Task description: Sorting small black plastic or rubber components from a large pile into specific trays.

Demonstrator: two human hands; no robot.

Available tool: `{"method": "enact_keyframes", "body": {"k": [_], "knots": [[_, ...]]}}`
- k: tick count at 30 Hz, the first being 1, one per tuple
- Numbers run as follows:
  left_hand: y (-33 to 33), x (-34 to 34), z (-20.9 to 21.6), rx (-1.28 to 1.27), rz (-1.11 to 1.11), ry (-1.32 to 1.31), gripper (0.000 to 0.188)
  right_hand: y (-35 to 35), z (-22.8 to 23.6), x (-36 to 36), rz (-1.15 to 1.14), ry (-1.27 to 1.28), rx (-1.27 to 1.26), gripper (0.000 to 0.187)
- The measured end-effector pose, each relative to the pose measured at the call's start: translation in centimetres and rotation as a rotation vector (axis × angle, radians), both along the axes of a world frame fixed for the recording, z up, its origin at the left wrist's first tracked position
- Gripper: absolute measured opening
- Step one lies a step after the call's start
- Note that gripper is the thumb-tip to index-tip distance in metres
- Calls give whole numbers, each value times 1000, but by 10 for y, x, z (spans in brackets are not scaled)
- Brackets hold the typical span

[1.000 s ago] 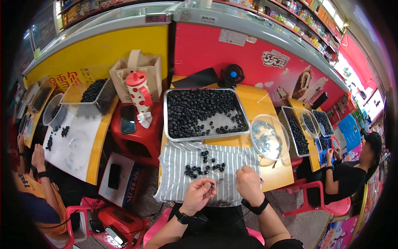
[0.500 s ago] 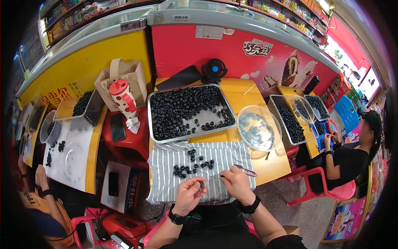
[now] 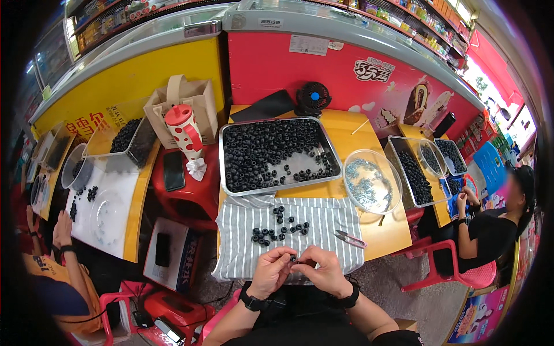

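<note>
My left hand (image 3: 271, 274) pinches a small round black bead (image 3: 293, 259) between thumb and fingertips. Against it, the closed fingertips of my right hand (image 3: 324, 271) meet the bead; whatever they grip is too small to make out. Both hands are over the near edge of a grey-and-white striped cloth (image 3: 239, 230). Just beyond them lie several loose black beads (image 3: 264, 236). Pink-handled thread snips (image 3: 350, 239) rest on the cloth to the right of my hands.
Beyond the cloth stands a metal tray (image 3: 295, 158) of black beads. A round clear dish (image 3: 398, 187) holds tiny bluish pieces. A black fan (image 3: 313, 97) stands behind. At left, a red stool (image 3: 202, 199) carries a phone and spotted tumbler (image 3: 184, 127). Other people sit on both sides.
My right hand has moved left from beside the snips, and its fingertips now meet the bead in my left hand. The whole view has shifted slightly.
</note>
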State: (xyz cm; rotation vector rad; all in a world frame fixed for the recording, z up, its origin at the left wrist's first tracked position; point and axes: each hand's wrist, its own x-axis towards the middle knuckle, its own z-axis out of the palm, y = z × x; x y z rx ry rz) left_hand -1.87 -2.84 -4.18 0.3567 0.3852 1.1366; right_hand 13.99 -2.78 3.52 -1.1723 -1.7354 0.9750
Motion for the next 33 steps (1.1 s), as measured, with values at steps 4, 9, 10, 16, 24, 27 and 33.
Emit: {"method": "enact_keyframes", "body": {"k": [4, 9, 10, 16, 24, 27, 33], "knots": [[0, 1, -5, 24, 3, 14, 18, 3, -4, -4, 16, -37, 57, 16], [1, 2, -1, 56, 14, 4, 17, 2, -2, -7, 4, -54, 111, 16], [1, 2, -1, 48, 13, 6, 17, 3, -4, -7, 4, -54, 114, 16], [2, 1, -1, 48, -4, 14, 16, 2, -2, -7, 13, -97, 188, 18], [2, 1, 6, 102, -44, 57, 14, 2, -5, -2, 61, -136, 271, 19], [1, 2, 5, 113, -51, 67, 13, 4, -7, 2, 83, -160, 301, 20], [3, -3, 11, 65, -118, 45, 34, 3, 4, 4, 76, 11, -120, 23]]}}
